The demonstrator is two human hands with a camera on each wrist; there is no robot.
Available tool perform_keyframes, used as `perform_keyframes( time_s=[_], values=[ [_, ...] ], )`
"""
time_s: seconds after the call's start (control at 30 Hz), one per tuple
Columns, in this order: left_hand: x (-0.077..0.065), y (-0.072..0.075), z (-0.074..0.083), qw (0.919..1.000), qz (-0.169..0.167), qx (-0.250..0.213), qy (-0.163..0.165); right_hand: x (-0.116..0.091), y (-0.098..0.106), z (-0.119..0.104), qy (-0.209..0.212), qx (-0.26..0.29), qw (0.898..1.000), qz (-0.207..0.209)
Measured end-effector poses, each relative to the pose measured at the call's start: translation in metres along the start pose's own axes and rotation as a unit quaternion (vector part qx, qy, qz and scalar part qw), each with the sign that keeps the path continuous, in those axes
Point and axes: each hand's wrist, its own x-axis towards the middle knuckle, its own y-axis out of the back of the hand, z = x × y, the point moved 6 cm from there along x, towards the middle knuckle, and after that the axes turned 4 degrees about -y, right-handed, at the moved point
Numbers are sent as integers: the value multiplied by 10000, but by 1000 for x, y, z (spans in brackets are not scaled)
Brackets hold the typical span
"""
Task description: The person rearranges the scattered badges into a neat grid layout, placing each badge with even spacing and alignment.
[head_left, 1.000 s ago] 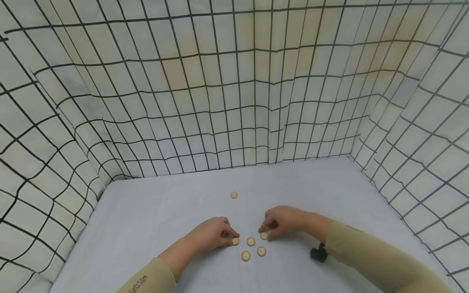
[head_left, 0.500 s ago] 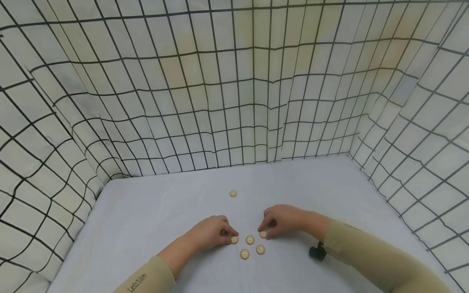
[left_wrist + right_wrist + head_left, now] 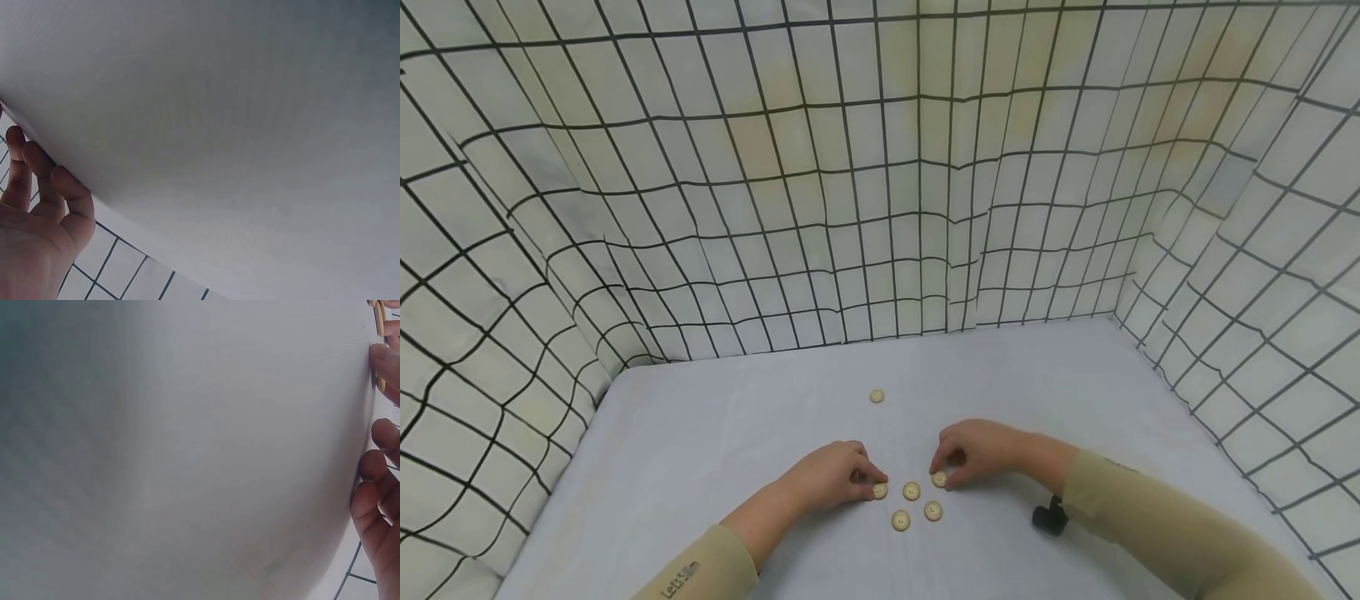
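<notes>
In the head view, my left hand (image 3: 835, 475) pinches a round pale wooden button (image 3: 880, 491) between thumb and forefinger on the white tabletop. Opposite it, my right hand (image 3: 977, 452) has thumb and forefinger around another such button (image 3: 939, 479). Between the two lies a middle button (image 3: 912, 491). Closer to me are a front left button (image 3: 900, 521) and a front right button (image 3: 933, 511). The left wrist view catches only the outer fingers (image 3: 75, 194) of the left hand. Thin button edges (image 3: 380, 317) show beside the right fingertips in the right wrist view.
Farther back on the white-covered table (image 3: 737, 417) sits a lone button (image 3: 877, 396). A small black device (image 3: 1049, 517) shows under the right forearm. White curtains with a black grid (image 3: 880, 208) enclose the table's back and sides.
</notes>
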Motion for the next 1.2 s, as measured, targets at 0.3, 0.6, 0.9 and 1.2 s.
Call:
perform_keyframes(
  time_s=[0.3,0.6,0.9,1.2],
  values=[
    [0,1,0,10000,31,8,-40,0,3,3,66,92,9999,130],
    [0,0,-1,10000,63,-5,-35,1,5,6,57,186,9996,216],
    [1,-2,-1,10000,67,19,-35,3,8,13,-38,288,9990,328],
    [0,-1,0,10000,56,46,-16,8,15,17,-326,382,9980,384]
  ],
)
